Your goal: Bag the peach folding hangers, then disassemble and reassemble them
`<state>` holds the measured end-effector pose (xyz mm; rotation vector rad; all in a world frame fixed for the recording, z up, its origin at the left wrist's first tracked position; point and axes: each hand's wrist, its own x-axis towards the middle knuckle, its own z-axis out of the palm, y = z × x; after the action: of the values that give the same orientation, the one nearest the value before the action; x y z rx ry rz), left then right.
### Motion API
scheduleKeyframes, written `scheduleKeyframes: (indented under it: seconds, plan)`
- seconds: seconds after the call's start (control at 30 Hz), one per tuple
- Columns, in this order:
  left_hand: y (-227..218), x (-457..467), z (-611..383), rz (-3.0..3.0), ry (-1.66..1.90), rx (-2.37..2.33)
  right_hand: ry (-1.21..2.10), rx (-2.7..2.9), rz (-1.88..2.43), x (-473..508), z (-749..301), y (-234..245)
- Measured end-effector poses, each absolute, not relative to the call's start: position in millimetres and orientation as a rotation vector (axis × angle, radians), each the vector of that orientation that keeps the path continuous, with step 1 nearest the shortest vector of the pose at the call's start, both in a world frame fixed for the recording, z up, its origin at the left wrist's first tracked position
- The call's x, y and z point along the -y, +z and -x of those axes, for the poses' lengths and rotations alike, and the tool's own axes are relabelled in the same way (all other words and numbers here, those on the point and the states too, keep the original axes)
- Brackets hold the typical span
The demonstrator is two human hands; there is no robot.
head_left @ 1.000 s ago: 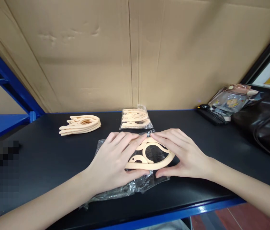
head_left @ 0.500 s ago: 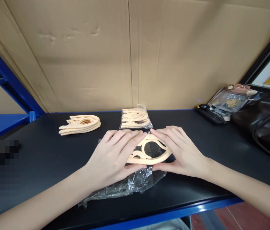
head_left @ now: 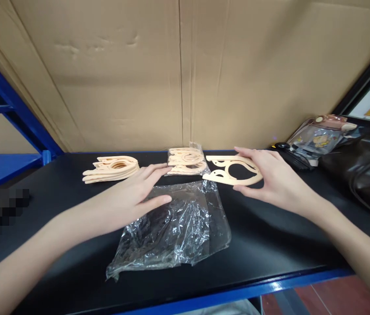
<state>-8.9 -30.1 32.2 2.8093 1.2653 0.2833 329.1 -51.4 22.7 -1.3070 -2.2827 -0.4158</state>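
Note:
My right hand [head_left: 275, 179] grips a small stack of peach plastic folding hangers [head_left: 229, 169], held just above the black table to the right of a bagged pack of the same hangers [head_left: 185, 161]. My left hand [head_left: 131, 197] is open, fingers stretched out over the upper left corner of an empty, crumpled clear plastic bag [head_left: 175, 227] that lies flat in front of me. A loose pile of hangers [head_left: 111, 168] sits at the far left of the table.
The black table [head_left: 286, 236] has a blue front edge. A cardboard wall [head_left: 178, 74] stands behind it. A dark bag [head_left: 365, 170] and packaged items [head_left: 316, 138] lie at the right. Blue shelving [head_left: 4, 131] is at the left.
My right hand has lifted the hanger stack off the clear bag and carried it back and to the right. My left hand let go and now rests open at the bag's corner.

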Motion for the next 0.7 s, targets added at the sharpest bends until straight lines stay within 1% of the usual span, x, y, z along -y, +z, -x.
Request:
scheduleKeyframes:
  seconds: [0.13,0.23,0.37,0.5,0.7]
  plan:
    - [27.9,15.2,41.1,-2.687,-0.085,-1.302,-0.298,2.388,1.347,47.9,-347.1,27.2]
    - [26.1,10.5,45.7,-2.624,-0.207,-1.292,-0.15,2.458,1.327,51.7,-346.7,27.7]
    - [29.6,12.6,36.0,-2.586,-0.2,-1.227,0.011,2.56,1.291,57.9,-338.1,28.4]
    - [29.9,17.1,28.4,-2.571,-0.145,-1.187,0.101,2.59,1.292,59.6,-329.3,25.9]
    - [22.4,19.7,22.2,-2.569,-0.133,-1.202,0.066,2.589,1.19,59.5,-311.1,14.6]
